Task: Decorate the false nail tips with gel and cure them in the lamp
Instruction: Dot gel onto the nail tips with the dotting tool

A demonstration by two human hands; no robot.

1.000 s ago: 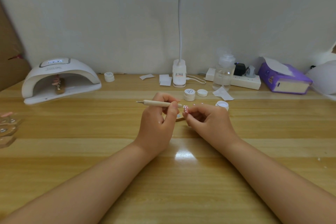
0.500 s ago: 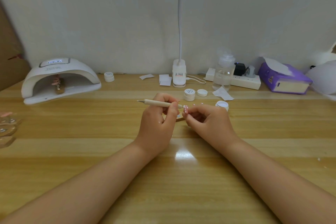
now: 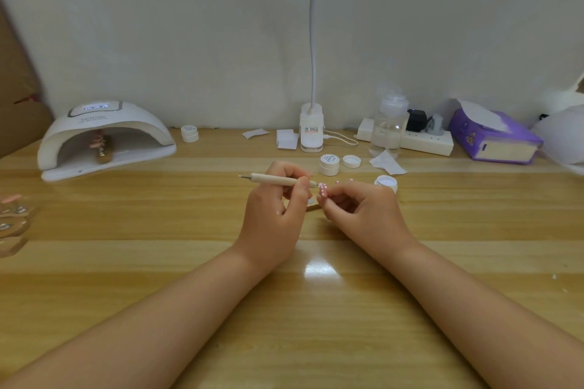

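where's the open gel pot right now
In the head view, the open gel pot sits on the table just beyond the right hand, with its loose lid further back.

On the worktop (image 3: 126,262), the curing lamp (image 3: 104,136) sits far to my left, jars (image 3: 329,164) just behind my hands, tissue box (image 3: 493,139) far right.

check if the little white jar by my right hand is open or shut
Open: the jar shows its bare round mouth, with no lid on it.

Bare counter (image 3: 126,262) lay open toward the curing lamp (image 3: 104,139); gel jars (image 3: 329,164) and an open pot (image 3: 386,182) crowded behind both hands.
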